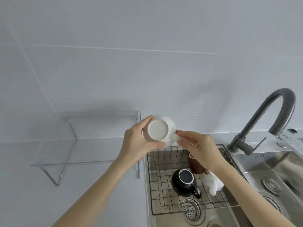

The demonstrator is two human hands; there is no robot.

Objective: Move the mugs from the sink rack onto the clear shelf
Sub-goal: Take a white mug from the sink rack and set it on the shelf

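The wall [147, 46] is taking up most of the view, smooth and pale with thin lines between its big tiles. The counter [41, 194] is lying flat and pale at 8 o'clock. The steel sink [270, 164] is shining at 4 o'clock, with round drains in its two bowls. The clear shelf [72, 145] is standing on the counter at 9 o'clock; it is see-through, with a flat top and bent legs. The wire rack [157, 185] is sitting across the left sink bowl, made of thin dark bars in squares. The gray tap [268, 117] is curving up like a hook at 2 o'clock.

The left hand [139, 141] is wrapping around the round body of the white mug [158, 131]. The right hand [198, 148] is pinching the mug's handle. Both hands are holding this mug in the air at the middle, above the back edge of the rack and just right of the shelf. Its flat round bottom is facing the camera and its handle is pointing toward 4 o'clock.

The black mug [183, 182] is sitting upside down in the rack, shiny, with its handle pointing toward 5 o'clock. The brown mug [196, 164] is sitting behind it, partly hidden by the right wrist. Something white [211, 182] is lying under the right arm, too hidden to tell what it is.
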